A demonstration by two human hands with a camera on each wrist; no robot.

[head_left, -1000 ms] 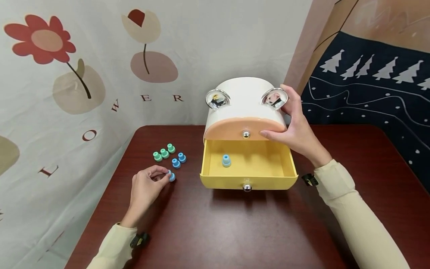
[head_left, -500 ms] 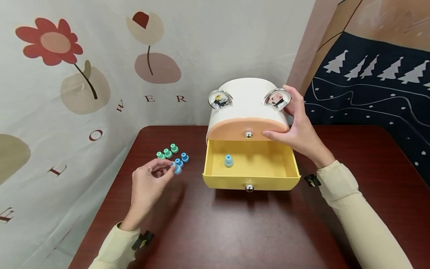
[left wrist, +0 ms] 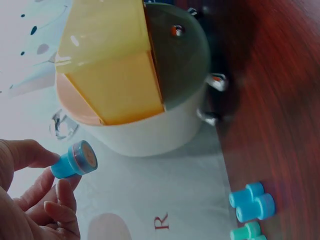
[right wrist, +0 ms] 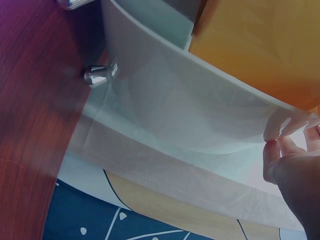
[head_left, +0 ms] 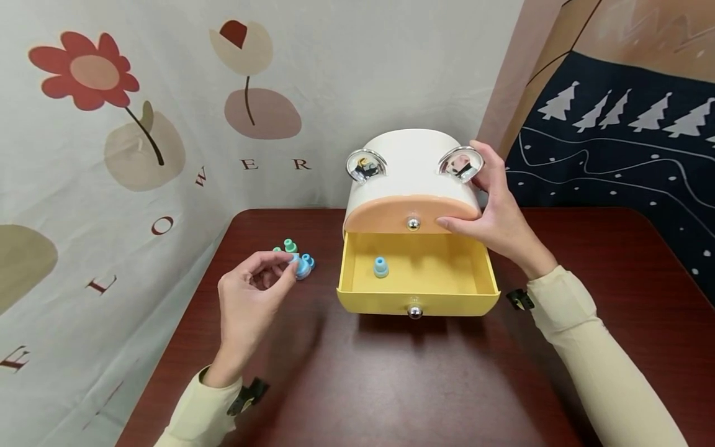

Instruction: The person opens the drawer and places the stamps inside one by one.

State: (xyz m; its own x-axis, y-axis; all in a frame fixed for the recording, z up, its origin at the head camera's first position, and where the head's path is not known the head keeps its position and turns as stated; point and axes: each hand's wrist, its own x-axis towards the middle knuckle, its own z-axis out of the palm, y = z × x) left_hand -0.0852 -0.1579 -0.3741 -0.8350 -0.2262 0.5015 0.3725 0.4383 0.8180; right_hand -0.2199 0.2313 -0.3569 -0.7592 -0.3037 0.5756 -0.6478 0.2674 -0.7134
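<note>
My left hand (head_left: pixel 251 295) pinches a small blue toy stamp (left wrist: pixel 75 159) between thumb and fingers, raised above the table. Its round stamping face shows in the left wrist view. My right hand (head_left: pixel 497 226) grips the upper right of a white drawer box (head_left: pixel 410 155), its thumb across the peach upper drawer front (head_left: pixel 380 216) and its fingers behind a silver ear. Below, the yellow drawer (head_left: pixel 441 273) is pulled out, with a light blue stamp (head_left: pixel 381 267) standing inside towards the left. Behind my left fingers are partly hidden green stamps (head_left: pixel 290 246) and blue stamps (left wrist: pixel 255 208).
The dark red wooden table (head_left: pixel 357 372) carries the box at its back middle. A silver knob (head_left: pixel 414 312) sticks out from the yellow drawer front. Slim silver feet (right wrist: pixel 96 76) support the box. Behind hangs a printed cloth (head_left: pixel 324 74) with flowers and letters.
My left hand has lifted the blue stamp off the table and carried it away from me and slightly right. My right hand has kept its hold on the box.
</note>
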